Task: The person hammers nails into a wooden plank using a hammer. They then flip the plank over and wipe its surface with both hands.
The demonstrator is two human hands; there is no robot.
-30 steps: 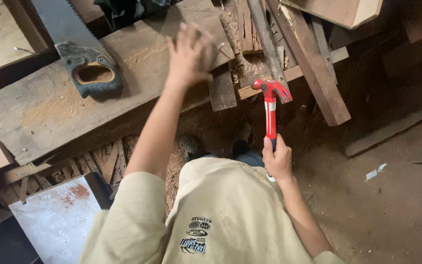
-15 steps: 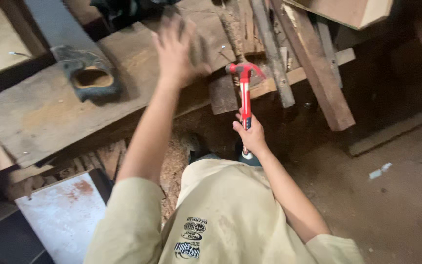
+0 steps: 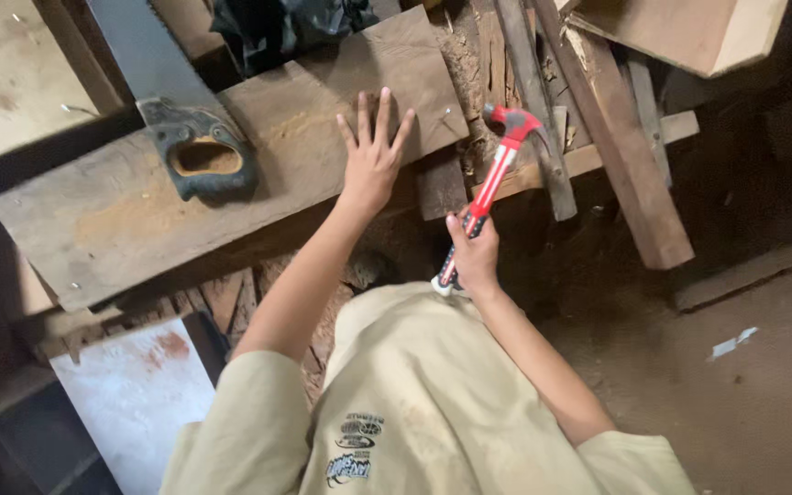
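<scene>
Left hand (image 3: 373, 156) lies flat, fingers spread, on the plank (image 3: 121, 206) — right hand (image 3: 472, 254) grips a red hammer (image 3: 492, 179), saw (image 3: 181, 110) nearby.

The left hand (image 3: 373, 160) lies flat on a wooden plank (image 3: 231, 174) while the right hand (image 3: 474, 257) grips a red hammer (image 3: 492, 183).

No packages, signs or screens
Only a small dark printed emblem (image 3: 352, 449) on the beige shirt (image 3: 433, 403), bottom centre
</scene>
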